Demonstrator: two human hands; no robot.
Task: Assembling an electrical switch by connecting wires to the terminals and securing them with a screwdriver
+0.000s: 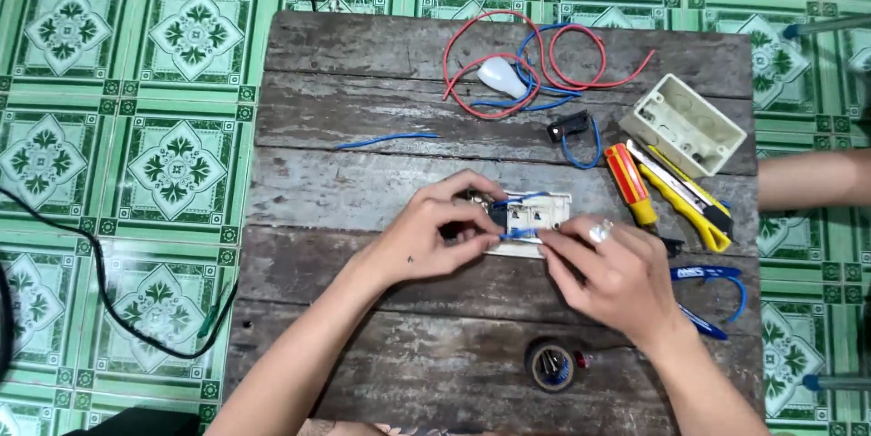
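White rectangular plastic socket plate [535,218] lies near the middle of the weathered grey plank surface [363,191], back side up, with short blue wires at its terminals. I see my left hand [435,236] resting on the plate's left end, fingers curled over a dark module there; its grip is pressed together on that end. My right hand [608,268], ring on one finger, comes in from the right; thumb and forefinger pinch a short blue wire [519,235] at the plate's lower edge.

Just right of the plate: red-and-yellow screwdriver [631,184], then yellow utility knife [685,195] beside it. Blue-handled pliers [712,295] lie past the right wrist. Cream plastic wall box [682,123] sits tilted at upper right. Above the plate: small black switch [567,127], loose blue wire piece [386,139], white bulb [502,78] in a tangle of red and blue wires [544,59]. Black tape roll [552,365] near the front edge. Green patterned floor tiles [118,127] all round.
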